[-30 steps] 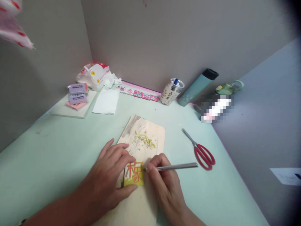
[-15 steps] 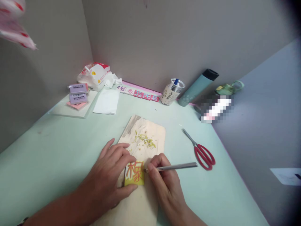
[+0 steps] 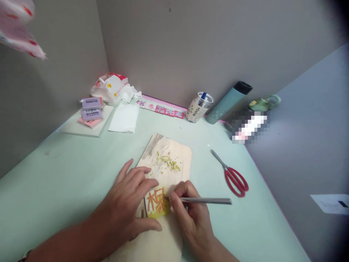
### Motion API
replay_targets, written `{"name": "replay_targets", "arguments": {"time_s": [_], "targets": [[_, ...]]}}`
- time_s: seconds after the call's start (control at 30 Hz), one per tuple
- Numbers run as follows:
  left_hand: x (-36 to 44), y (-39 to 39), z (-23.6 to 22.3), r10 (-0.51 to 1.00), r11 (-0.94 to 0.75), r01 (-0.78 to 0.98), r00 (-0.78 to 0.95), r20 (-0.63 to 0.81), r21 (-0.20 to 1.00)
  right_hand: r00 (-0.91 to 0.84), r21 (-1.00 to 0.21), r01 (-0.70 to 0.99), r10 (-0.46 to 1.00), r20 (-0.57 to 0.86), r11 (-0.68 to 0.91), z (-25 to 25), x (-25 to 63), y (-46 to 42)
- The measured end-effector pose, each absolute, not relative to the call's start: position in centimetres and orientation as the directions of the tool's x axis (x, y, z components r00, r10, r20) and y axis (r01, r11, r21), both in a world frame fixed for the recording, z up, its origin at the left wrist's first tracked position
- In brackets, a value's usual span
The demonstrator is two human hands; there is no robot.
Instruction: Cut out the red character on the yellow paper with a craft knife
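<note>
A yellow carving block [image 3: 154, 212] with an orange-red outlined character lies on a wooden board [image 3: 160, 238], its character partly cut away to white. My left hand [image 3: 129, 198] rests over the board on the block's left, fingers spread. Its index finger is just beyond the block's far edge and its thumb just off the near edge. Between thumb and fingers my right hand [image 3: 192, 211] grips a slim silver carving knife [image 3: 209, 200], its tip at the block's right side. Yellow-green shavings [image 3: 170, 163] are scattered on the board's far part.
Red-handled scissors [image 3: 236, 178] lie right of the board. Along the back stand a clear cup [image 3: 196, 109], a teal bottle [image 3: 229, 103] and a green-lidded bottle [image 3: 261, 103]. Farther left are white paper [image 3: 124, 118], stacked wrapped blocks [image 3: 91, 109] and a paper bag [image 3: 113, 87].
My left thumb has come away from the block's near edge. The block is turned slightly, and the knife tip has shifted onto its right side, with the handle lying flatter.
</note>
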State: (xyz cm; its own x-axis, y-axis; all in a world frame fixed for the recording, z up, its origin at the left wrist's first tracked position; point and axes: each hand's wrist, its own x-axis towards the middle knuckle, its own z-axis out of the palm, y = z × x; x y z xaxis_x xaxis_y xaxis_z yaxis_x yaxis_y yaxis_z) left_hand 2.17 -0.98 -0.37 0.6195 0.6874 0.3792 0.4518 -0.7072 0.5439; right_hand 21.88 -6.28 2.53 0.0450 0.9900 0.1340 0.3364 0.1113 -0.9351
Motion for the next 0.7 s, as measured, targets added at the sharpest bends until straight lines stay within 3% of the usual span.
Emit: {"name": "replay_targets", "arguments": {"time_s": [0.23,0.7], "targets": [[1.8,-1.0,-0.5,0.648,-0.715,0.396,0.685,0.334,0.576,0.051,-0.947,0.306,0.991,0.123,0.102,2.8,21.8,-6.2],[2.7,-1.6,0.5,0.73,-0.648,0.464,0.604,0.319,0.604,0.071,-0.96,0.28,0.997,0.041,0.02,2.6,21.9,-6.6]]}}
